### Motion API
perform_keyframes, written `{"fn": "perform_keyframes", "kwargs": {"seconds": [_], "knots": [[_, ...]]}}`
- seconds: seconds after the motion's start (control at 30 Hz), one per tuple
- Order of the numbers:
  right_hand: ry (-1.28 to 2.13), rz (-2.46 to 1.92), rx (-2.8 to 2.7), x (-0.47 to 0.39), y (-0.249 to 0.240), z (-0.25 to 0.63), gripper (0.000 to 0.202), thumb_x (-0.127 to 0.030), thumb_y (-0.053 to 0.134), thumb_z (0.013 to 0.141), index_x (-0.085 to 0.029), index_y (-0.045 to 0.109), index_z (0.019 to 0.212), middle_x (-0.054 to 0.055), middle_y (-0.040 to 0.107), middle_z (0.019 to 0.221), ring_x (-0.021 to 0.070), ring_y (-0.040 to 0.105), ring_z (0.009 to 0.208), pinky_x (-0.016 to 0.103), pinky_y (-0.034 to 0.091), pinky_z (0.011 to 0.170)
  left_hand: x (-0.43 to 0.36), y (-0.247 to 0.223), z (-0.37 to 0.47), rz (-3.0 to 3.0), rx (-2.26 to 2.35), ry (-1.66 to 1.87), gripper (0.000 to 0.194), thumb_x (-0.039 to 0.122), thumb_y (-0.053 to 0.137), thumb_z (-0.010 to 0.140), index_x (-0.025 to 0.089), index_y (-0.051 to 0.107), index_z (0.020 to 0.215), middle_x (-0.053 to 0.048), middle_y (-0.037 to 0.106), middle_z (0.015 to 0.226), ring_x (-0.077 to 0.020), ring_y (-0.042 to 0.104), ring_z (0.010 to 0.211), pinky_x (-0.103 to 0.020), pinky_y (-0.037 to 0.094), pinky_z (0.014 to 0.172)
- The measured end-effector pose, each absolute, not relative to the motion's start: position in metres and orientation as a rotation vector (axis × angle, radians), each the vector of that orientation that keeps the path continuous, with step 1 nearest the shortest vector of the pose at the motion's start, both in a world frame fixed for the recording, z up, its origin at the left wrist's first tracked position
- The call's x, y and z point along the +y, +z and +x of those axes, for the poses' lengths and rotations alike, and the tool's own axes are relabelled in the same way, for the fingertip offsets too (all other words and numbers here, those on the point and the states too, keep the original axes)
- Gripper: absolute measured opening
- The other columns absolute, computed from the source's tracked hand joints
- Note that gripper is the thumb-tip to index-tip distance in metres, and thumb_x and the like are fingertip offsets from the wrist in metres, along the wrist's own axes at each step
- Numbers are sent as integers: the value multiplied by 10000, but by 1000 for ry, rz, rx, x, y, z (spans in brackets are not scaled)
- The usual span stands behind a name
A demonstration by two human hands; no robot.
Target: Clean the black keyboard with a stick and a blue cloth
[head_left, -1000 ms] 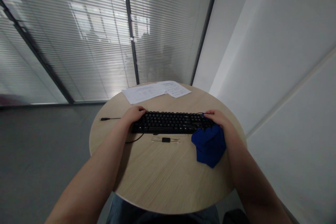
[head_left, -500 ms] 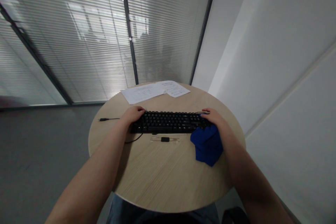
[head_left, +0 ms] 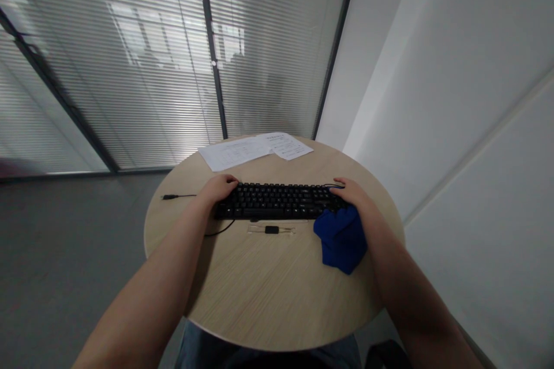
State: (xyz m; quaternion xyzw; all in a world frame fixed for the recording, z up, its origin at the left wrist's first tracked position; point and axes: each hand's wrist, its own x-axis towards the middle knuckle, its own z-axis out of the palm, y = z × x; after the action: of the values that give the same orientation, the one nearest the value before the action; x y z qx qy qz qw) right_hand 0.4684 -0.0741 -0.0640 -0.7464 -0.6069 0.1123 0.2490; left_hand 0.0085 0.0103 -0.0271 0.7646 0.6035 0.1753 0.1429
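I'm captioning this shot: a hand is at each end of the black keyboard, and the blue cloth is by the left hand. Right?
No: the head view shows the blue cloth by the right hand, not the left hand. The rest holds.

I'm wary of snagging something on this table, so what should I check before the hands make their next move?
1. Left hand at the keyboard: ok, by its far left corner.
2. Right hand gripping firmly: cannot tell; it is at the right end.
3. Keyboard's near right corner uncovered: not ok, the blue cloth overlaps it.
4. Cable plug clear of the hands: ok, it lies left of them.
5. Papers clear of the keyboard: ok, they lie beyond it.
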Motion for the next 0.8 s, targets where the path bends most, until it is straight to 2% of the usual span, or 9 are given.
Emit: {"fn": "perform_keyframes", "kwargs": {"seconds": [0.1, 0.27, 0.43, 0.63, 0.8], "knots": [[297, -2033, -1644, -73, -64, 467, 507, -329, 661, 825, -157, 652, 1301, 151, 616, 1387, 302, 568, 1295, 423, 401, 1124, 10, -27, 8, 2214, 1750, 483, 362, 335, 519, 840, 192, 792, 1030, -74, 788, 1023, -239, 709, 966, -280, 516, 847], [316, -1977, -1587, -74, -64, 476, 560, -218, 676, 758, -174, 641, 1316, 137, 614, 1391, 287, 565, 1301, 425, 404, 1128, 9, -27, 8, 2223, 1744, 453, 375, 341, 498, 868, 187, 783, 1056, -82, 783, 1048, -241, 708, 978, -283, 512, 844], [483, -1927, -1518, -78, -64, 485, 636, -208, 690, 731, -169, 609, 1360, 139, 598, 1410, 284, 588, 1272, 406, 459, 1075, 8, -26, 8, 2216, 1754, 477, 360, 347, 514, 857, 208, 792, 1038, -69, 788, 1033, -241, 711, 963, -284, 515, 858], [507, -1908, -1511, -77, -66, 483, 641, -268, 726, 740, -149, 608, 1358, 162, 593, 1409, 293, 608, 1241, 413, 460, 1070, 5, -23, 10, 2214, 1770, 455, 361, 345, 510, 862, 214, 786, 1054, -65, 785, 1053, -236, 706, 990, -276, 510, 866], [490, -1917, -1528, -75, -66, 482, 621, -189, 674, 745, -162, 603, 1362, 140, 588, 1422, 277, 554, 1312, 398, 432, 1100, 5, -22, 10, 2209, 1769, 468, 360, 345, 512, 848, 209, 792, 1031, -67, 788, 1031, -238, 710, 976, -271, 515, 849]]}}
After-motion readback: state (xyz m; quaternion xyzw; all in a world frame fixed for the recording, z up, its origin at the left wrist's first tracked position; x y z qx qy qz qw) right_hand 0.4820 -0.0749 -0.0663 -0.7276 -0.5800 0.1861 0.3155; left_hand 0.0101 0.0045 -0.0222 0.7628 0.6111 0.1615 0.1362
